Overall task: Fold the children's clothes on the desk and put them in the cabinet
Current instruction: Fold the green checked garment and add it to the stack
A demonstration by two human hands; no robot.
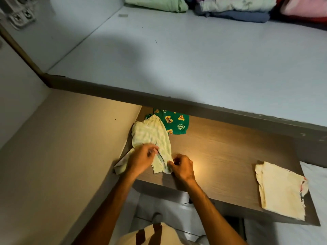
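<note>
At the centre of the frame, both hands work a pale green garment (151,138) of thin, crinkled cloth with a faint lighter print, lying at the left end of a wood-grain desk (221,156). The left hand (141,159) rests on the garment's lower part with fingers curled into the folds, gripping a bunch of the cloth. The right hand (182,167) is closed, thumb and fingers pinching the garment's lower right edge, where the fabric rolls into a soft lip. A narrow limb of the garment trails off the desk's left edge at lower left.

Just above it, partly tucked under the overhanging shelf (177,68), lies a dark green garment (174,122) printed with small cartoon animals and pale flower shapes, its hem ribbed; the pale green cloth overlaps its left corner.

At the right end of the desk, well apart from the hands, a cream garment (281,190) sits folded into a rough rectangle with frayed-looking edges on the right.

On the smooth grey-white shelf, at the top of the frame, lie stacks of folded clothes (230,7): mint green, lilac, blue-grey, pink.
</note>
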